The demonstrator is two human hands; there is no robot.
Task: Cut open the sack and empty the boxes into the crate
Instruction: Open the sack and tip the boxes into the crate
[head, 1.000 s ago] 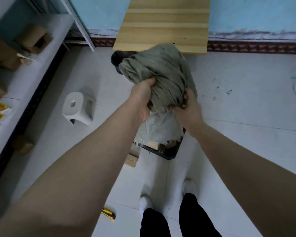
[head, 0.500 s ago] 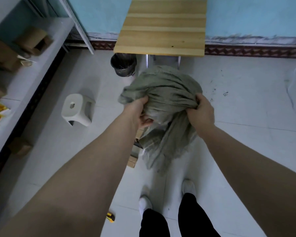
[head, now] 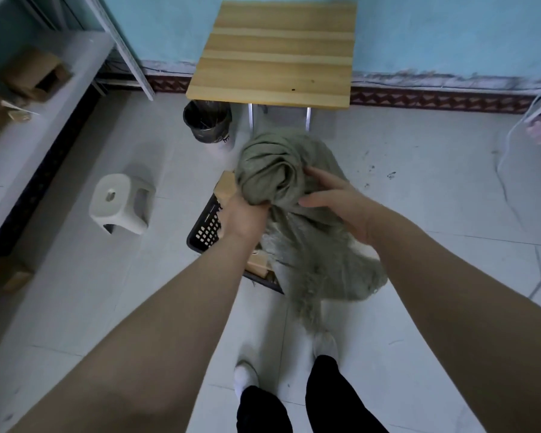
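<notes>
Grey-green burlap sack (head: 297, 214) hangs limp over the black crate (head: 205, 232), frayed cut mouth trailing down toward the person's feet; judged held upended so any last contents drop in. Left hand (head: 244, 217) is clenched on a bunched fold of the cloth. Right hand (head: 338, 201) lies against the sack with fingers (head: 317, 176) spread and slack, not gripping. Cardboard boxes (head: 258, 264) sit in the crate, one (head: 225, 185) at its far edge, most hidden under the cloth. Beyond: bin (head: 206, 121) and wooden table (head: 278, 51).

Versus half a second ago: sack lower, right hand has let go of its fistful, crate and boxes now exposed.
</notes>
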